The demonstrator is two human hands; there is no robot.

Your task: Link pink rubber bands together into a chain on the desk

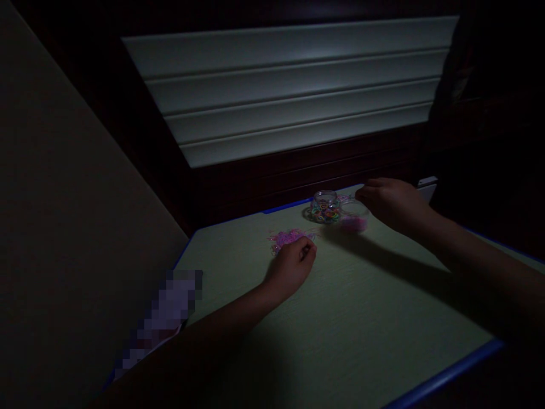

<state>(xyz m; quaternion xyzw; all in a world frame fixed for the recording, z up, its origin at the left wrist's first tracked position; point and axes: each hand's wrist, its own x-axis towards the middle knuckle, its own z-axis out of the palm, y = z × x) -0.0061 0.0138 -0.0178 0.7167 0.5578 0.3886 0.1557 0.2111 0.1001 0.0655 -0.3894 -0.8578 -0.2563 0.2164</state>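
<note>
A loose pile of small pink and purple rubber bands (289, 237) lies on the pale green table (366, 318). My left hand (293, 264) is at the near edge of the pile, fingers curled into a pinch; whatever they hold, if anything, is too small to make out. Just above the right rim of a clear jar (353, 215) with pink bits at its bottom is my right hand (392, 201). Its fingers point down and are closed together, their tips partly hidden. Left of that jar stands another clear jar (326, 209) holding multicoloured rings.
The table has a blue edge (451, 372). A blurred-out flat item (170, 307) lies at its left side, by a plain wall (63, 227). Behind the table rises a dark frame with pale slats (298, 91). A white object (428, 187) shows beyond my right wrist. The room is dim.
</note>
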